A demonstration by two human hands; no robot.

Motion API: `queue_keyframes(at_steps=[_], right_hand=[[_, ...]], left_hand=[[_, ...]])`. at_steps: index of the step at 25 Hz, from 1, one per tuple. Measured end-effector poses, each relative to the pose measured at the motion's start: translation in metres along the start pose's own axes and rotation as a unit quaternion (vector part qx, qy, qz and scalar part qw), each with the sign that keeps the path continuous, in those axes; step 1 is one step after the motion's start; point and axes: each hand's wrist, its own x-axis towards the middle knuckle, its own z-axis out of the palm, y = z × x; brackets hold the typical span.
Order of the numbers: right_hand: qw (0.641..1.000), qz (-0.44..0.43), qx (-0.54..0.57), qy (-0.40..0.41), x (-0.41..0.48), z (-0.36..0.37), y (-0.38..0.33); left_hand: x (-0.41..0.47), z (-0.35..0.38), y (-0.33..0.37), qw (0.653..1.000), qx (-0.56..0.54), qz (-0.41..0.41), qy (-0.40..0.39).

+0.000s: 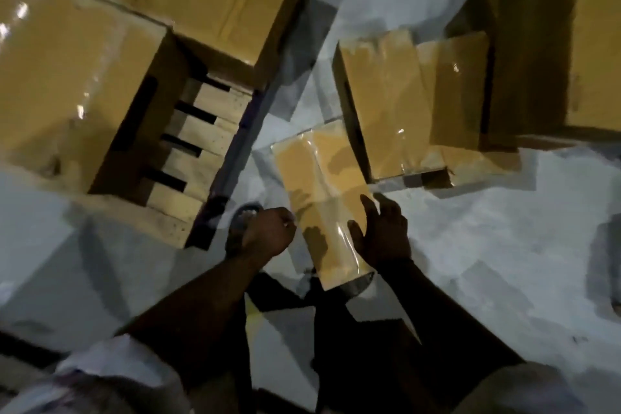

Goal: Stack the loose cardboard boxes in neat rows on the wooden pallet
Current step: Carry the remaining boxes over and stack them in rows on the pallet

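A long taped cardboard box (319, 191) lies on the grey floor in front of me. My right hand (383, 235) rests against its right side near the close end, fingers spread and fairly straight. My left hand (268, 233) is at the box's left edge with its fingers curled; whether it grips the box is unclear. The wooden pallet (198, 158) lies to the left, its slats bare at the near corner. Large cardboard boxes (64, 77) stand on the pallet's left and far parts.
A second loose box (413, 104) lies on the floor right of the long box, and taller boxes (551, 44) stand behind it at the right. My sandalled foot (240, 225) is beside the pallet corner. Bare grey floor (487, 245) stretches to the right.
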Motion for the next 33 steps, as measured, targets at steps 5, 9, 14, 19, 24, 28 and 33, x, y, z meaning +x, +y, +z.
queue_keyframes(at_steps=[5,9,14,19,24,28,33], right_hand=[[0.996,-0.043,-0.078,-0.023,0.095,0.101,0.105],[0.99,-0.058,-0.098,-0.089,0.154,0.19,0.143],[0.995,-0.096,-0.032,-0.027,0.195,0.256,0.154],[0.996,-0.092,-0.02,0.008,0.184,0.245,0.133],[0.994,-0.06,-0.055,0.076,0.144,0.186,0.068],[0.986,-0.028,-0.034,0.158,0.111,0.137,-0.018],[0.978,-0.009,0.004,0.207,0.088,0.124,-0.131]], left_hand=[[0.06,0.159,0.0,0.976,-0.114,-0.169,0.071],[0.126,0.234,-0.018,0.945,-0.191,-0.226,0.138],[0.176,0.245,-0.058,0.925,-0.303,-0.173,0.152],[0.165,0.226,-0.074,0.917,-0.342,-0.135,0.152],[0.107,0.176,-0.064,0.912,-0.308,-0.146,0.227],[0.049,0.089,-0.059,0.901,-0.255,-0.126,0.328],[0.011,-0.021,-0.107,0.923,-0.171,-0.118,0.323]])
